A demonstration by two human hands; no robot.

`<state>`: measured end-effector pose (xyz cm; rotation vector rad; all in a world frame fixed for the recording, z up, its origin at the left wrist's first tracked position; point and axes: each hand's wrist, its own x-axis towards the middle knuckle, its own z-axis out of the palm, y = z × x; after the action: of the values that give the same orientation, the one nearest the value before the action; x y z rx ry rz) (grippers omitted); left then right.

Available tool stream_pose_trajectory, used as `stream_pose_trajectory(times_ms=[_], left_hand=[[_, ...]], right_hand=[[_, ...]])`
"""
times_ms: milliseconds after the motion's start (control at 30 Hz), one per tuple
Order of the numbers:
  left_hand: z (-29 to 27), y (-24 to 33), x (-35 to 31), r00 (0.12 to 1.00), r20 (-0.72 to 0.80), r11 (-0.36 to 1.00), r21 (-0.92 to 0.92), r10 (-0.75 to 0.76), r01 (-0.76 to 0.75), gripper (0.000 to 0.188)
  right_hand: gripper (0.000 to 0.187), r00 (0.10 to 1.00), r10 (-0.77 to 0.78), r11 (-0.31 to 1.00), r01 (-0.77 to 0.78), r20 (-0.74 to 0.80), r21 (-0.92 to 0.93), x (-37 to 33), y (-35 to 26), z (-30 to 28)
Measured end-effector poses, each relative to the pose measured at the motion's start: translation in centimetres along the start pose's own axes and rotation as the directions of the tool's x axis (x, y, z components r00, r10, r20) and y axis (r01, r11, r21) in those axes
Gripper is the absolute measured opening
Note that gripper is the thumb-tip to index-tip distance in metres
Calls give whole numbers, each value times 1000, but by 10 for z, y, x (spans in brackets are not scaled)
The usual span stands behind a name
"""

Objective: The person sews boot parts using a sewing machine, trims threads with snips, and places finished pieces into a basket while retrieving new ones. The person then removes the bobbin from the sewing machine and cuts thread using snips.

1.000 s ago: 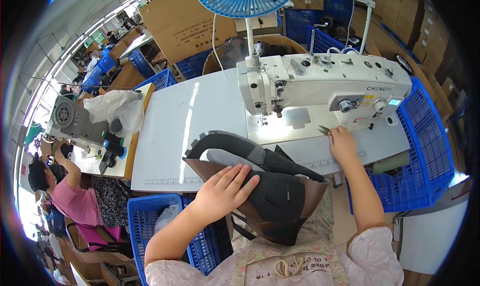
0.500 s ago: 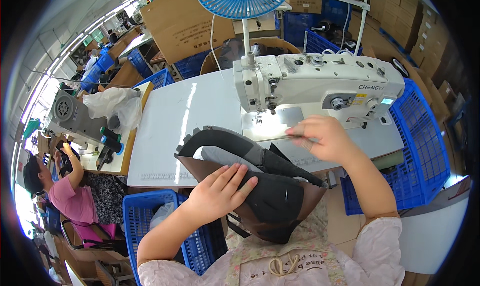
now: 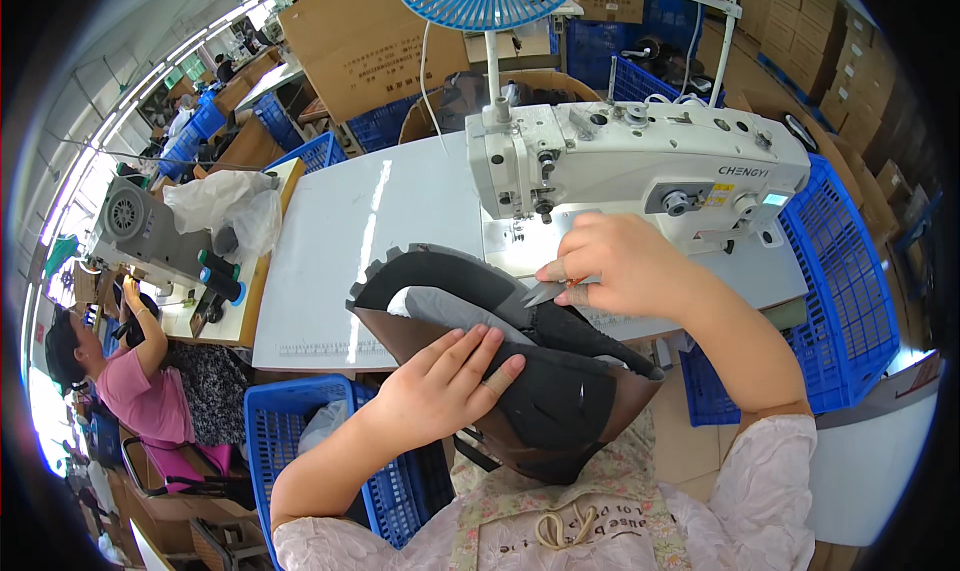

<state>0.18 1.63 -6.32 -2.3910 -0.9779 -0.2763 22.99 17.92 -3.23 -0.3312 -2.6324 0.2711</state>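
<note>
Pink-shirted co-worker (image 3: 150, 396): sat at the far left, arms raised beside a grey machine (image 3: 150, 231).
Plastic bag (image 3: 225, 209): lay crumpled and whitish behind two dark thread spools (image 3: 220, 279).
Left basket (image 3: 280, 411): stood below the bench (image 3: 320, 271), blue and slatted.
Bench: spread pale and smooth, ruler marks along its near edge.
Left hand (image 3: 440, 381): lay over the near side of the stitched piece (image 3: 560, 396), thumb wrapped in tan; whether it gripped, I could not tell.
Stitched piece: sat before the person at the bench's near edge, over the floral apron (image 3: 520, 511), brown and black, its mouth gaping upward around a grey lining.
Snips (image 3: 543, 293): pointed left over the piece's far side; contact was unclear.
Right hand (image 3: 625, 266): grasped the snips between wrapped fingers.
White sewing machine (image 3: 620, 151): stood on the bench behind the right hand.
Right basket (image 3: 845, 301): stood beside the bench's right end, also blue.
</note>
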Motion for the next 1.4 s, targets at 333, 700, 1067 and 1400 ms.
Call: stream_pose_trajectory(times_ms=[333, 700, 1067, 1400], left_hand=[[-4, -1, -2, 1000, 19, 1000, 11, -17, 17, 40], [-1, -13, -17, 989, 119, 994, 65, -90, 82, 42], [2, -21, -15, 963, 238, 991, 59, -127, 116, 44], [14, -40, -11, 956, 269, 993, 51, -117, 107, 45]], right_hand=[[30, 997, 24, 994, -16, -78, 108, 6, 8, 0], [35, 779, 603, 546, -559, 171, 624, -22, 54, 56], [35, 662, 698, 470, -711, 273, 524, -44, 95, 90], [31, 819, 562, 823, -567, -114, -23, -71, 131, 132]])
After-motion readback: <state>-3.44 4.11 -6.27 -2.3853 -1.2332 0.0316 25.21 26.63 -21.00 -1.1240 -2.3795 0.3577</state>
